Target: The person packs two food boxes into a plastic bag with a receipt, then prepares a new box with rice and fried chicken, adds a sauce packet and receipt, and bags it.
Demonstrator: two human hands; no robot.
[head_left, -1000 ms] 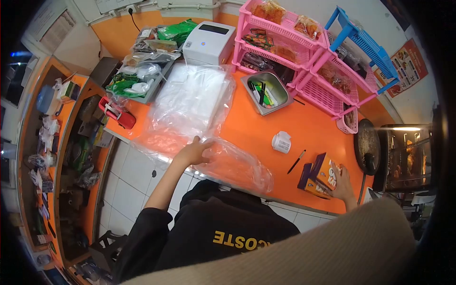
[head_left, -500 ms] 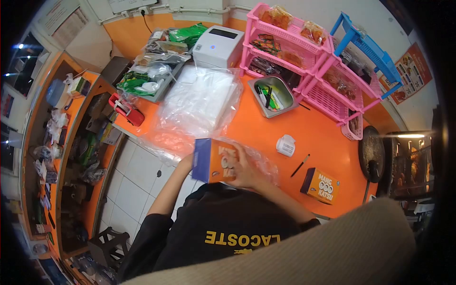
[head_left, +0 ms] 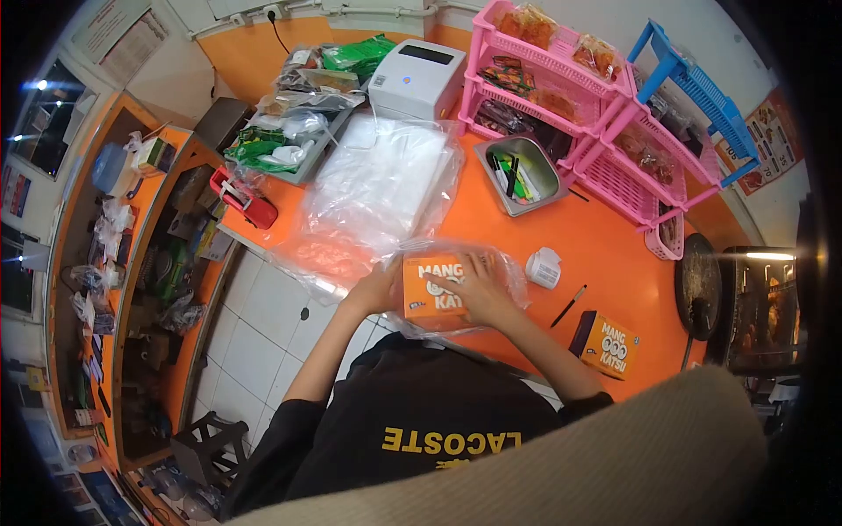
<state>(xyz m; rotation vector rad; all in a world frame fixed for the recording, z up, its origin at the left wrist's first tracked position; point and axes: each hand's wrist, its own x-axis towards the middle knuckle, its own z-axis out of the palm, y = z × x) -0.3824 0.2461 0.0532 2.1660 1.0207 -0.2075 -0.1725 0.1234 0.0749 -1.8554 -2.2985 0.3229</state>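
An orange food box (head_left: 424,302) with MANG KATSU lettering lies at the table's front edge, its printed face turned up. A clear plastic bag (head_left: 502,317) spreads around and beneath it. My right hand (head_left: 478,289) is closed on the box from the right, fingers spread over the printed face. On the left side, my left hand (head_left: 377,289) grips at the box's edge, its fingertips partly hidden by box and plastic. A second box (head_left: 605,345) of the same print rests on the table to the right.
Behind the box lies a stack of clear bags (head_left: 373,180). A white printer (head_left: 417,79), a metal tub (head_left: 521,175) with pens, a white jar (head_left: 543,268) and a black pen (head_left: 568,306) share the table. Pink racks (head_left: 605,131) stand at the back right, a red holder (head_left: 246,200) at left.
The box has turned, so its purple end no longer shows and the orange printed face looks up. It sits lower against the plastic bag, and my left hand has come into view beside it.
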